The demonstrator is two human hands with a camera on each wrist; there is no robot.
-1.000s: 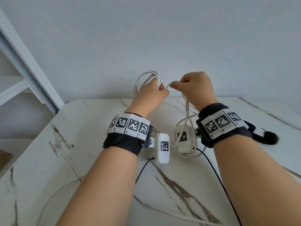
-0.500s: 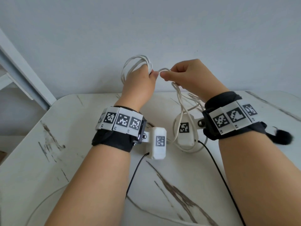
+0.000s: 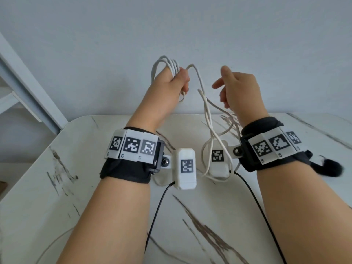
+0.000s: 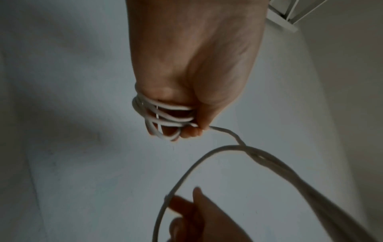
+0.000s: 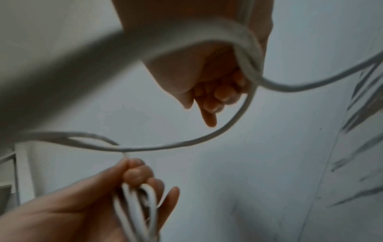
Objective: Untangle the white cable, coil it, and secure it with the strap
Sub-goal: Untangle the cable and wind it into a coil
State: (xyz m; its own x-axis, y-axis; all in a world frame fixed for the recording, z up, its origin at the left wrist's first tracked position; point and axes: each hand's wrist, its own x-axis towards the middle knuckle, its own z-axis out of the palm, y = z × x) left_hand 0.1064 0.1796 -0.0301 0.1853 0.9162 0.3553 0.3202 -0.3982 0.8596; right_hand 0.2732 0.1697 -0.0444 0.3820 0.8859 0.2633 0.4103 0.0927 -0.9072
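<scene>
My left hand is raised above the table and grips several loops of the white cable wound round its fingers; the left wrist view shows the loops across the curled fingers. From that fist a loose strand hangs down between my hands to a slack tangle over the marble table. My right hand hovers beside the strand, index finger out, other fingers loosely curled, holding nothing. A blurred stretch of cable curves past it. No strap shows in any view.
A white shelf frame stands at the left beyond the table's rounded corner. A plain wall lies close behind my hands. Black cords from the wrist cameras trail over the table toward me.
Both hands have risen and moved apart. My right hand, which was pinching the cable next to the left hand, has let go and opened. The left hand keeps its coil.
</scene>
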